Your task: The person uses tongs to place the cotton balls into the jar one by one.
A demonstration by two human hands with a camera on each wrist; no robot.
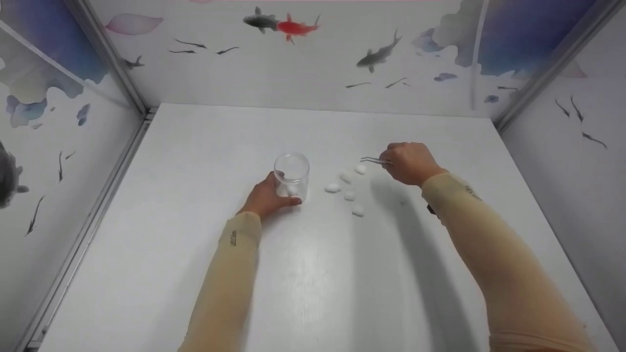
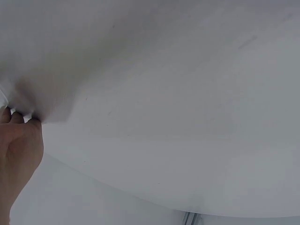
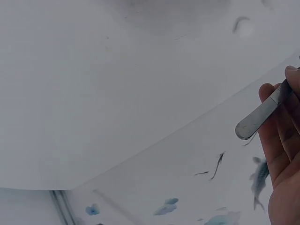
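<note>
My left hand (image 1: 266,198) grips a clear cylindrical jar (image 1: 304,171) on its left side, thumb across the lower front. The jar stands upright with its top uncovered, and a white lump (image 1: 292,189) shows at its bottom. In the left wrist view, only part of the left hand (image 2: 21,145) appears, at the left edge. My right hand (image 1: 411,161) pinches metal tweezers (image 1: 375,160), their bent tips pointing left and apart with nothing between them. Just below the tips lies a white cotton-like lump (image 1: 360,169). The tweezers' rounded end (image 3: 255,121) sticks out from the right hand (image 3: 288,159) in the right wrist view.
Several more white lumps (image 1: 333,187) lie scattered on the white table (image 1: 303,274) between the hands. Panels printed with fish (image 1: 376,56) enclose the table at the back and both sides, with metal posts (image 1: 543,63) at the corners.
</note>
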